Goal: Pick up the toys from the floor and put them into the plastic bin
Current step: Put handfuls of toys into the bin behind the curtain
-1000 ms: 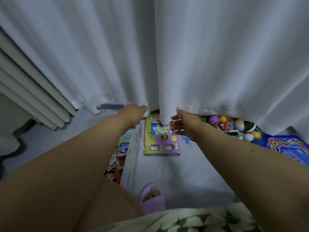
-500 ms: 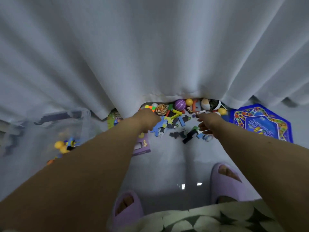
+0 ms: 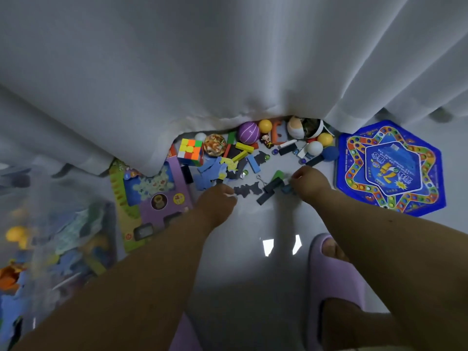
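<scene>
One white curtain [image 3: 228, 59] hangs over a grey glossy floor [image 3: 248, 274]. One clear plastic bin [image 3: 58, 239], at the far left, already contains toys. One blue hexagon game board [image 3: 390, 165] shows a big "7". The toys [image 3: 240, 153] lie scattered under the curtain's edge: one colour cube [image 3: 190, 152], one purple ball [image 3: 248, 133], three yellow balls. The left hand [image 3: 215, 203] is curled; whether it holds something I cannot tell. The right hand [image 3: 307, 183] pinches a small blue piece [image 3: 287, 190].

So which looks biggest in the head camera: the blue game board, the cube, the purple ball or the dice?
1. Blue game board
2. Colourful cube and purple ball: nearly alike, too close to rank
3. White dice, clearly the smallest
</scene>
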A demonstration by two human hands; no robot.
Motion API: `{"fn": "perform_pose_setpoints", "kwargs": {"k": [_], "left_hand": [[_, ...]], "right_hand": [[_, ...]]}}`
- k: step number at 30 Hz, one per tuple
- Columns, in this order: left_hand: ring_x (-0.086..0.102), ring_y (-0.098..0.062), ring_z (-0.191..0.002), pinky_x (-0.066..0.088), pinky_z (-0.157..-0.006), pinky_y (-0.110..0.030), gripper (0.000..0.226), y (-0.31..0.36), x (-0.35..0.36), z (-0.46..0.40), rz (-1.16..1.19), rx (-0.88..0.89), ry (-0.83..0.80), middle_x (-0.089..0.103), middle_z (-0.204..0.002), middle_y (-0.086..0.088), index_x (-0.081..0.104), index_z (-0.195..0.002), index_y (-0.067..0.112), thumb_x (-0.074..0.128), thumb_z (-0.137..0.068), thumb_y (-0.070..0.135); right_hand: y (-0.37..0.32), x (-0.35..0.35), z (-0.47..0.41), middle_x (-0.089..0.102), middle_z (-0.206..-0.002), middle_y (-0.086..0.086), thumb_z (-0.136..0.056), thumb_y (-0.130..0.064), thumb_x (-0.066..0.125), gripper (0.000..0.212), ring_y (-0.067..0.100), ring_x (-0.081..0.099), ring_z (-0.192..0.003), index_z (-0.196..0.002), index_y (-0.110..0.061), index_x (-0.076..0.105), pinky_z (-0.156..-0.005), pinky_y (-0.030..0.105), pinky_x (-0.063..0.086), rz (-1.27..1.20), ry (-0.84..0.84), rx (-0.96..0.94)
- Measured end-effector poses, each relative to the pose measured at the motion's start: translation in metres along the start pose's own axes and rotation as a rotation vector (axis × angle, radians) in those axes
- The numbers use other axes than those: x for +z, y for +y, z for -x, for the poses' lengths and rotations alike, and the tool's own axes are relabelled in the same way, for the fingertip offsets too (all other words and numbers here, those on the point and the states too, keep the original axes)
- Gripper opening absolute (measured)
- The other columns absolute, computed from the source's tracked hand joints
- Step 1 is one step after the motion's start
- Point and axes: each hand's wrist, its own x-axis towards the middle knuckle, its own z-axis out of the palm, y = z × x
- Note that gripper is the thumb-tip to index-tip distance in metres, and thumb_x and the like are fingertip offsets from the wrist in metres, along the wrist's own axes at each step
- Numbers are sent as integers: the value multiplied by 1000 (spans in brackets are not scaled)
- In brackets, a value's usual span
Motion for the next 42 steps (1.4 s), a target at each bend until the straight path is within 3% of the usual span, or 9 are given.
{"fn": "perform_pose_setpoints", "kwargs": {"k": [4, 11, 14, 19, 24, 31, 35, 39, 42], "left_hand": [[52, -27, -118, 40, -93, -27, 33, 3, 8, -26, -242, 162, 77, 56, -129, -12, 57, -125, 9, 48, -93, 12], [49, -30, -117, 37, -94, -32, 41, 16, 20, -76, -480, 347, 88, 53, -126, -18, 52, -132, 4, 52, -90, 4], [42, -28, -128, 27, -105, -28, 42, 21, 27, -92, -554, 380, 17, 46, -136, -19, 46, -134, 1, 50, -93, 4], [44, -28, -125, 35, -103, -31, 37, 20, 41, -108, -722, 422, 53, 40, -141, -18, 48, -128, 2, 49, -90, 3], [50, -29, -120, 38, -99, -31, 36, 19, 47, -114, -783, 502, 151, 41, -139, -16, 49, -125, 4, 48, -89, 3], [55, -28, -111, 46, -92, -34, 32, 12, 46, -115, -834, 486, 159, 50, -129, -16, 47, -122, 4, 49, -91, 3], [61, -27, -96, 49, -84, -35, 19, 15, 41, -107, -398, 408, 239, 64, -102, -12, 58, -107, 4, 55, -89, 6], [62, -15, -52, 58, -55, -28, 8, 30, 38, -84, 905, -51, 8, 58, -69, -7, 56, -85, 6, 54, -90, 1], [53, -8, -42, 45, -42, -17, 16, 21, 31, -81, 1393, -189, -210, 54, -55, -3, 52, -74, 8, 46, -88, 1]], "right_hand": [[-10, 9, -24, 59, -116, 14, -91, -17, 53, 26, 28, 55, -105, -116, -11, 57, -82, 34, 44, 83, 32, -142], [-31, 15, -63, 47, -132, 14, -90, -8, 52, 41, 30, 50, -117, -131, -12, 52, -97, 37, 42, 207, 29, -375], [-33, 24, -76, 44, -134, 15, -91, -5, 51, 42, 33, 50, -116, -132, -10, 50, -97, 37, 40, 270, 56, -451], [-29, 38, -90, 42, -133, 14, -90, -2, 49, 41, 34, 50, -112, -131, -9, 51, -94, 37, 42, 303, 62, -480], [-23, 43, -89, 37, -131, 17, -92, -17, 53, 40, 36, 46, -111, -132, -15, 47, -86, 40, 46, 308, 256, -470], [-23, 44, -92, 44, -119, 17, -94, -14, 49, 27, 33, 46, -106, -120, -9, 53, -86, 36, 43, 408, 148, -546], [-24, 47, -91, 45, -117, 18, -92, -7, 49, 24, 34, 51, -99, -115, -6, 55, -80, 32, 40, 387, 126, -509], [-29, 37, -82, 51, -93, 8, -82, -11, 63, 7, 23, 49, -81, -86, -9, 57, -65, 28, 35, 32, 134, -439], [-45, 25, -55, 61, -84, 11, -81, -9, 68, 8, 21, 55, -75, -82, -10, 60, -66, 35, 48, -384, 34, -476]]}}
